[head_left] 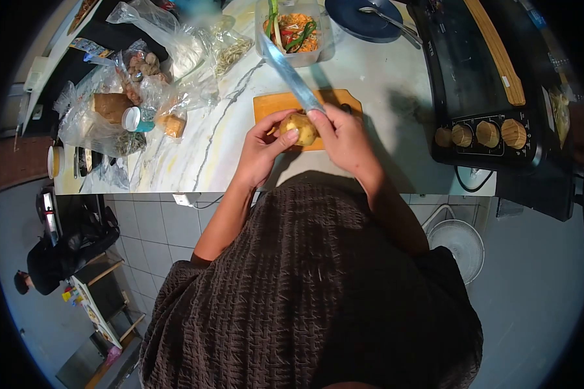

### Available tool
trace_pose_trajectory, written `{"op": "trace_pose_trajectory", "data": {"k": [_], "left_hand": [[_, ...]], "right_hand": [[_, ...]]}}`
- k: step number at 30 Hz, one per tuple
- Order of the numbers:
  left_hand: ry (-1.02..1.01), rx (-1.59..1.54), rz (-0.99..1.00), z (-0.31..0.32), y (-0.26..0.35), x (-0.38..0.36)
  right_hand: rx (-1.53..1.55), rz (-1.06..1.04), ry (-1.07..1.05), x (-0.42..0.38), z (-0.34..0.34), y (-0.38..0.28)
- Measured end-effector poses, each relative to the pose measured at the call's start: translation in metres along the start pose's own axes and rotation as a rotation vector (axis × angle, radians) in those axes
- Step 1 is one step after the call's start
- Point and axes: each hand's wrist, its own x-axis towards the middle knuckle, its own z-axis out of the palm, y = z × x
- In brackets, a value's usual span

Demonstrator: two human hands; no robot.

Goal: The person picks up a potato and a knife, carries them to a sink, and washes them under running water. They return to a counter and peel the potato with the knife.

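My left hand (pixel 261 150) is wrapped round a potato (pixel 301 128) whose brown skin is partly off, showing pale yellow flesh. In my right hand (pixel 345 139) is a large knife (pixel 291 79), its broad blade angled away toward the upper left. The right thumb and fingers grip the knife low, close beside the potato. Both hands are over a wooden cutting board (pixel 266 104) near the counter's front edge. The knife's handle is mostly hidden by my right hand. Beyond the board, the blade tip overlaps a clear plastic container (pixel 311 57) of chopped orange and green food.
A dark blue plate (pixel 350 23) with a spoon (pixel 386 19) lies at the back. To the right stands a black oven (pixel 461 71) with wooden knobs. Plastic bags (pixel 104 133) of food and a small jar (pixel 136 119) crowd the left. Another person (pixel 58 259) is at far left.
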Motion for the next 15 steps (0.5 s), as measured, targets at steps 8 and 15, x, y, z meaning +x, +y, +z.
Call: {"op": "trace_pose_trajectory", "data": {"k": [8,15], "left_hand": [[-0.025,0.082,0.001,0.0,0.001,0.003],[-0.011,0.07,-0.015,-0.005,-0.003,0.004]], "right_hand": [[0.026,0.065,-0.052,0.001,-0.002,-0.001],[-0.031,0.054,0.008,0.0,-0.002,-0.003]]}}
